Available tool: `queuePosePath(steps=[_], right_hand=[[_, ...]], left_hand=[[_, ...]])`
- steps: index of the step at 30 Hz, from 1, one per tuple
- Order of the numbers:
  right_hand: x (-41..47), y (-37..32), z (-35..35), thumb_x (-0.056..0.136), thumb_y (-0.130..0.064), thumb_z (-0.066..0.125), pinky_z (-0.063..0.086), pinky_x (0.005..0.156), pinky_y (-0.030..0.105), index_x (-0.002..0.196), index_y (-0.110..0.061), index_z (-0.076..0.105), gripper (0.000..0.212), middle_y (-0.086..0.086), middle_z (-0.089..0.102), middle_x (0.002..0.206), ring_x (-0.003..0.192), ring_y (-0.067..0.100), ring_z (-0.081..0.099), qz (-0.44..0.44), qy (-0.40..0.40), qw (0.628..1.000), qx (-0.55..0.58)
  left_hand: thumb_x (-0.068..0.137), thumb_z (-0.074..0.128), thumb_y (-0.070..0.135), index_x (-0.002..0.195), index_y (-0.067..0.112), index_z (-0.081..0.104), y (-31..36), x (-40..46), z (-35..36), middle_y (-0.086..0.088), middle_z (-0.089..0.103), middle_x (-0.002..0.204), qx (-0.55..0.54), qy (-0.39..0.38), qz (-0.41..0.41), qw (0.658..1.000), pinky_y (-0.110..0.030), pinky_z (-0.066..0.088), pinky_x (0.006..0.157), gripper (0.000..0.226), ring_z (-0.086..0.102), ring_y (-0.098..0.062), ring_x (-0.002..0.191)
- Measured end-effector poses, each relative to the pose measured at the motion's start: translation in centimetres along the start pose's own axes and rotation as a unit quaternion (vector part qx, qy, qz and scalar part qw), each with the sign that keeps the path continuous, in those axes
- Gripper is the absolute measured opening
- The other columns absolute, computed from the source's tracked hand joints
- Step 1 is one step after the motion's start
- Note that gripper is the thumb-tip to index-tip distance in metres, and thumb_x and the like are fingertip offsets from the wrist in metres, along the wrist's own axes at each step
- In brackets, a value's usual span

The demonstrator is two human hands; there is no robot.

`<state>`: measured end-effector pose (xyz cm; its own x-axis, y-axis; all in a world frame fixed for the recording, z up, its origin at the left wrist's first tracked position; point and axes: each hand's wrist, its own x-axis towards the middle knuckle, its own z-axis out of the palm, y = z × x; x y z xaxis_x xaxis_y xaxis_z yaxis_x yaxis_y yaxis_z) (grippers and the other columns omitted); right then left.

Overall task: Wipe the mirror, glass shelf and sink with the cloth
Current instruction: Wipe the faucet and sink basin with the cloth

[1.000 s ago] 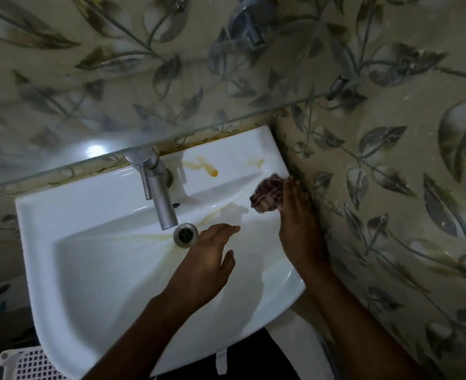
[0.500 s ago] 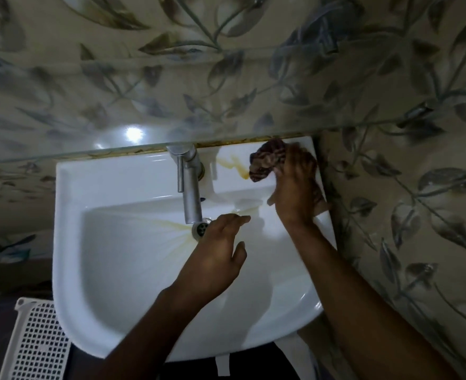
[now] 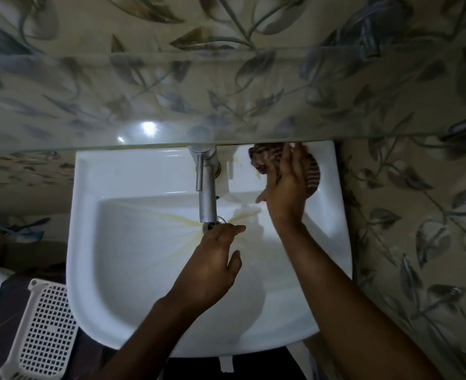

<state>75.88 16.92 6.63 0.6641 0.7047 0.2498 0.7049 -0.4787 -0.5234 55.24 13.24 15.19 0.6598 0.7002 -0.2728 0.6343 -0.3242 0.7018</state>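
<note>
Right hand (image 3: pixel 283 187) pressing bunched cloth (image 3: pixel 312 174) flat-fingered (sink (image 3: pixel 149 174) ledge), left hand (image 3: pixel 212 264) relaxed open

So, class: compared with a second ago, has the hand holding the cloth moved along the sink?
Yes. The right hand has carried the cloth from the sink's right rim back onto the ledge beside the tap, over the yellow stain.

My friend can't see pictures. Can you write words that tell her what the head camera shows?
A right hand presses a striped cloth on the back right ledge of a white sink, beside the tap. The left hand hovers open above the basin.
</note>
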Motion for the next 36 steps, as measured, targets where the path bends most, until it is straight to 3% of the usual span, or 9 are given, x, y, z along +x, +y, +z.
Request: queuePosePath(steps=[3,7,10,14,20,24,28,34,36], right_hand=[[0.3,-1.1,0.7,0.101,-0.018,0.047,0.032,0.117,0.054,0.147,0.002,0.041,0.051,0.021,0.041,0.154,0.146,0.037,0.033,0.029,0.028,0.999,0.000],[-1.8,-4.5,2.0,0.101,-0.018,0.042,0.025,0.121,0.051,0.150,0.002,0.037,0.053,0.019,0.035,0.158,0.149,0.033,0.028,-0.123,-0.047,0.991,-0.006],[-1.2,-3.2,0.9,0.090,-0.019,0.062,0.028,0.120,0.052,0.149,0.003,0.038,0.068,0.019,0.037,0.157,0.147,0.033,0.032,-0.206,-0.102,0.973,-0.005],[-0.1,-2.4,0.5,0.092,0.000,0.058,0.029,0.120,0.051,0.148,0.001,0.042,0.058,0.018,0.044,0.153,0.145,0.032,0.037,-0.121,-0.043,0.992,-0.019],[-4.6,-3.6,1.4,0.109,-0.019,0.034,0.019,0.123,0.043,0.158,-0.007,0.017,0.053,0.010,0.020,0.165,0.154,0.024,0.013,-0.215,-0.076,0.971,-0.065],[-3.2,-2.3,0.8,0.091,0.006,0.058,0.019,0.124,0.045,0.149,-0.001,0.039,0.061,0.019,0.033,0.159,0.150,0.032,0.025,-0.231,-0.107,0.967,-0.006],[-2.6,-4.5,1.7,0.104,-0.014,0.047,0.019,0.123,0.043,0.157,-0.007,0.023,0.058,0.010,0.025,0.164,0.153,0.023,0.018,-0.153,-0.062,0.985,-0.039],[-3.8,-2.6,-0.8,0.092,-0.013,0.061,0.030,0.121,0.040,0.152,-0.002,0.032,0.068,0.014,0.037,0.158,0.148,0.026,0.033,-0.248,-0.074,0.964,-0.065],[-1.8,-2.4,-1.0,0.092,-0.002,0.060,0.031,0.120,0.043,0.147,0.000,0.042,0.057,0.018,0.043,0.153,0.144,0.031,0.039,-0.201,-0.078,0.976,-0.016]], left_hand=[[0.094,0.056,0.016,0.142,0.028,0.045,-0.5,0.1,-0.1,0.011,0.047,0.141,-0.003,0.012,-0.004,1.000,-0.014,0.029,0.106,0.051,0.043,-0.006,0.130],[0.094,0.057,0.015,0.141,0.023,0.047,-0.5,0.7,-0.3,0.006,0.052,0.136,-0.005,0.026,0.004,1.000,-0.021,0.036,0.109,0.048,0.044,-0.008,0.126],[0.094,0.056,0.017,0.139,0.025,0.048,-0.6,0.7,-0.7,0.006,0.053,0.132,-0.008,0.030,0.003,1.000,-0.021,0.039,0.106,0.046,0.047,-0.009,0.123],[0.096,0.056,0.019,0.140,0.027,0.046,-0.7,0.4,-1.2,0.004,0.052,0.135,-0.009,0.032,-0.002,0.999,-0.022,0.039,0.107,0.046,0.046,-0.010,0.126],[0.096,0.056,0.018,0.139,0.025,0.048,-1.0,-0.3,-1.7,0.003,0.050,0.141,-0.015,0.023,-0.015,1.000,-0.020,0.034,0.107,0.045,0.043,-0.011,0.128],[0.095,0.057,0.020,0.140,0.025,0.047,-1.5,-0.1,-2.1,0.000,0.051,0.139,0.006,-0.002,-0.008,1.000,-0.016,0.032,0.103,0.046,0.045,-0.012,0.126],[0.094,0.058,0.017,0.137,0.021,0.051,-1.8,0.4,-2.4,-0.002,0.056,0.130,0.019,0.004,-0.005,1.000,-0.007,0.029,0.097,0.044,0.047,-0.011,0.119],[0.095,0.058,0.016,0.137,0.022,0.052,-1.6,0.1,-3.1,-0.002,0.054,0.129,0.010,0.008,-0.006,1.000,-0.009,0.028,0.095,0.043,0.047,-0.010,0.118],[0.094,0.057,0.016,0.137,0.022,0.053,-1.6,0.0,-3.4,-0.002,0.055,0.130,0.011,0.010,0.000,1.000,-0.009,0.028,0.096,0.044,0.046,-0.010,0.119]])
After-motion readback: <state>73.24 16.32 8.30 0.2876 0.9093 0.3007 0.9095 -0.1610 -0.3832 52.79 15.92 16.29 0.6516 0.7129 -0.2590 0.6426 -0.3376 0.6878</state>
